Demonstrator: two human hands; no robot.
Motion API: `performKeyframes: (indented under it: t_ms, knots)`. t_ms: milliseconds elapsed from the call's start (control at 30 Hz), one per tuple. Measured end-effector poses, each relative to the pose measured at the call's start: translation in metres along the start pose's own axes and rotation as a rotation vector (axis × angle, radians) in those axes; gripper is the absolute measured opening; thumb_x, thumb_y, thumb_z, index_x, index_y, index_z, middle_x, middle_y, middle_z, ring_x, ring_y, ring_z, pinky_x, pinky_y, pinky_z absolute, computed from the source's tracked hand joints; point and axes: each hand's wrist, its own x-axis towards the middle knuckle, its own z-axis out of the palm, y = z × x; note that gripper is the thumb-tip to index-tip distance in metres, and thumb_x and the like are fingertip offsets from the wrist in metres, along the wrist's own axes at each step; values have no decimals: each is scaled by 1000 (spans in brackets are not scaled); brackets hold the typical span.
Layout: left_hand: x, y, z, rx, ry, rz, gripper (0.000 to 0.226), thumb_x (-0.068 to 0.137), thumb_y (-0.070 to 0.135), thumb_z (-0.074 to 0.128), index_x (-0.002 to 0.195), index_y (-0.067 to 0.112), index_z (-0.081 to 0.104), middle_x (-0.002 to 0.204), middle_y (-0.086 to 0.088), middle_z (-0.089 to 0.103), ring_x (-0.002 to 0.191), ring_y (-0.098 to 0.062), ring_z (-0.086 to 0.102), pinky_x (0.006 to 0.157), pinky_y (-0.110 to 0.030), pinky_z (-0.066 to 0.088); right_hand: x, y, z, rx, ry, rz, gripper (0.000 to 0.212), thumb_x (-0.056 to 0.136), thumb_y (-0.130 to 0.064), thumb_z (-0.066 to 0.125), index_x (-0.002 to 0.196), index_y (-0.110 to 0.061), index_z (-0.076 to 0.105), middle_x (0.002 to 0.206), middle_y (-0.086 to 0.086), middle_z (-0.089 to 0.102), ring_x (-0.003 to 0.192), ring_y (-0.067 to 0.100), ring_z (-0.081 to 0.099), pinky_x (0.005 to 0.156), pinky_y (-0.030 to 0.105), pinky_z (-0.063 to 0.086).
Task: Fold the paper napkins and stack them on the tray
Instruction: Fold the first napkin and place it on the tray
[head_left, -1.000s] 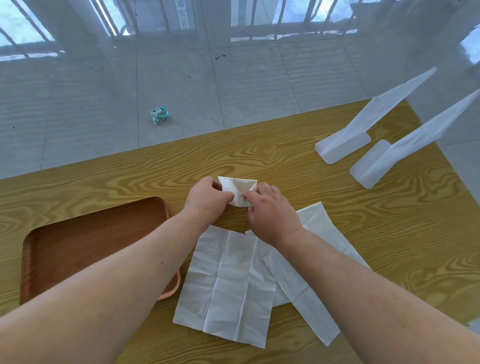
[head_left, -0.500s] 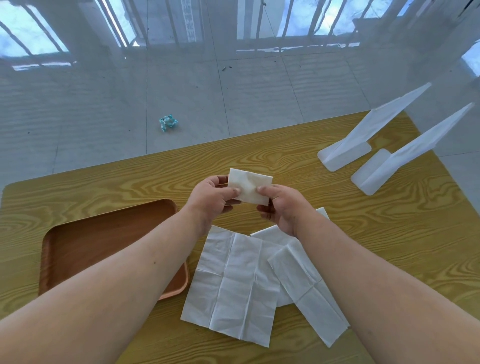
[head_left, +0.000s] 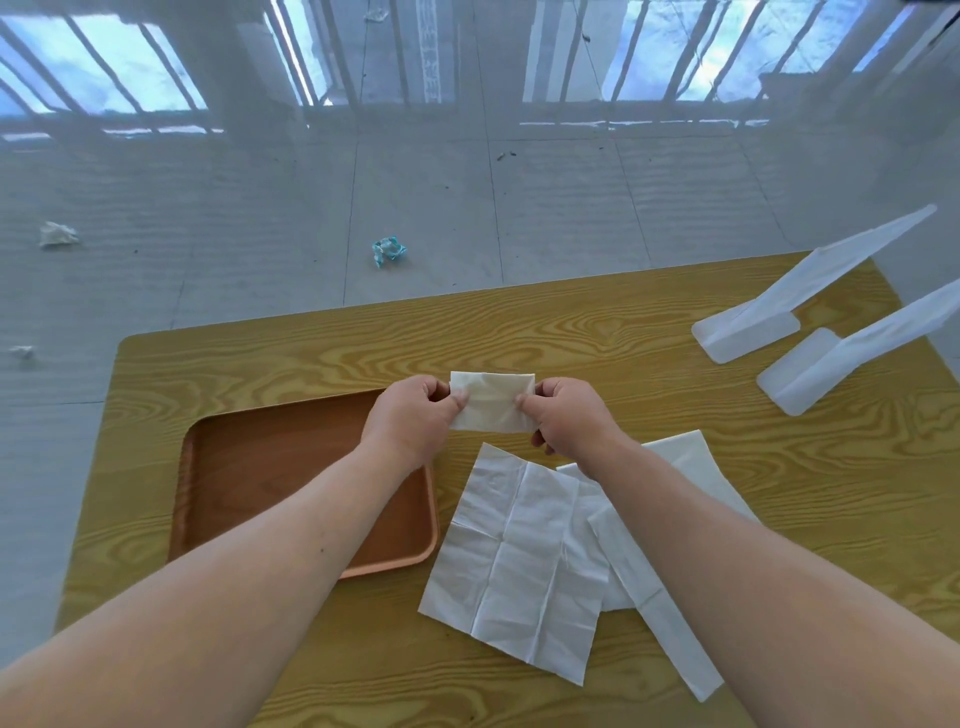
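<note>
A small folded white napkin (head_left: 491, 401) is held up above the wooden table (head_left: 571, 332), stretched between both hands. My left hand (head_left: 413, 418) pinches its left edge and my right hand (head_left: 566, 415) pinches its right edge. Below them, unfolded white napkins (head_left: 514, 556) lie overlapping on the table, partly hidden under my right forearm. A brown tray (head_left: 249, 483) sits to the left of the hands with nothing on it; my left forearm crosses over its near right part.
Two translucent white plastic stands (head_left: 748, 332) sit at the table's far right corner. On the tiled floor beyond the table lie a crumpled blue-white wrapper (head_left: 388, 250) and a crumpled white tissue (head_left: 57, 234). The table's far edge runs just beyond the hands.
The folded napkin was lifted off the table and is now held flat between both hands, turned to face me. The view shifted so the tray sits nearer the middle.
</note>
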Motion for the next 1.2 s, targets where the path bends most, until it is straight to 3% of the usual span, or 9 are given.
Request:
performKeyframes:
  t_ms: [167,433,600,733,867,1033,1200]
  knots:
    - [-25,-76,-79,68,129,-107,29,94,55,63,80,30,68,68,10,65,60,-12,58,53,-29,41,-19,-40,89,-165,-151,-100,19,92,-23,62,89,-8,73,84,12,77,56,16,62,51,30,49]
    - [-33,-93,-82,175,138,-134,35,93,56,62,73,28,65,67,8,68,61,-12,61,51,-29,39,-22,-35,105,-333,-137,-142,21,89,-32,64,76,-16,70,68,-5,74,59,11,63,61,34,54]
    - [-46,-131,-113,205,202,-202,36,89,59,63,72,27,64,70,9,67,65,-11,61,51,-30,37,-32,-48,152,-452,-176,-193,28,90,-35,62,67,-20,64,56,-10,64,55,9,60,52,26,43]
    - [-52,-155,-125,248,216,-225,34,91,58,63,72,28,63,70,10,66,66,-8,60,51,-31,37,-35,-52,181,-546,-191,-214,28,92,-37,61,72,-19,65,62,-7,67,58,12,63,51,30,46]
    - [-57,-170,-129,279,201,-233,33,93,56,62,74,29,62,72,10,66,68,-10,60,53,-32,40,-36,-53,200,-672,-199,-244,27,94,-39,58,76,-19,65,72,-4,70,68,16,66,61,37,58]
    - [-61,-177,-126,344,190,-211,31,93,55,62,76,29,61,76,10,66,70,-11,60,56,-34,48,-36,-49,209,-806,-138,-315,29,95,-41,54,74,-22,59,73,-5,64,67,14,60,51,30,41]
    - [-65,-176,-126,431,251,-173,29,89,52,69,80,30,52,79,10,60,70,-11,56,52,-31,40,-38,-45,210,-902,-72,-359,34,97,-44,53,72,-21,55,70,-6,60,63,14,57,48,30,36]
